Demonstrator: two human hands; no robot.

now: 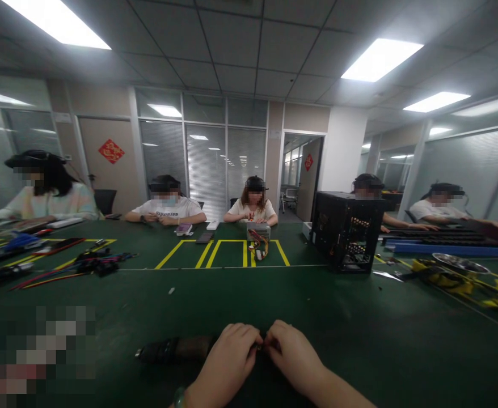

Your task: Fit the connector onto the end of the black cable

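Dark, cylindrical tool [176,349] with a tapered, metal-tipped end lies on its side on a green tabletop [147,306], close to the wearer, its narrow tip pointing left and its other end hidden behind the left hand [236,348]. Whether that hand touches the tool cannot be told. The left hand, with a green bangle [180,398] at the wrist, and the right hand [294,354] meet just beside each other in the lower middle of the view. Fingers on both are curled inward, thumbs close to the fingertips, with little gap showing; a small dark piece [259,347] shows at the left fingertips, but it is too small and shadowed to identify, and what either hand grips cannot be told. Farther up the table, yellow tape lines [245,254] mark out boxes, and a grey metal box [258,231] trails multicoloured wires [260,249]. To its right stands a black open-framed case [346,232]; beyond it, near the right edge, are long blue strips [427,248], a round shiny dish [460,263] and yellow straps [444,277]. On the left lies a tangle of dark and coloured cables [100,260]. Five other people sit around the far side, faces blurred, wearing dark headgear.
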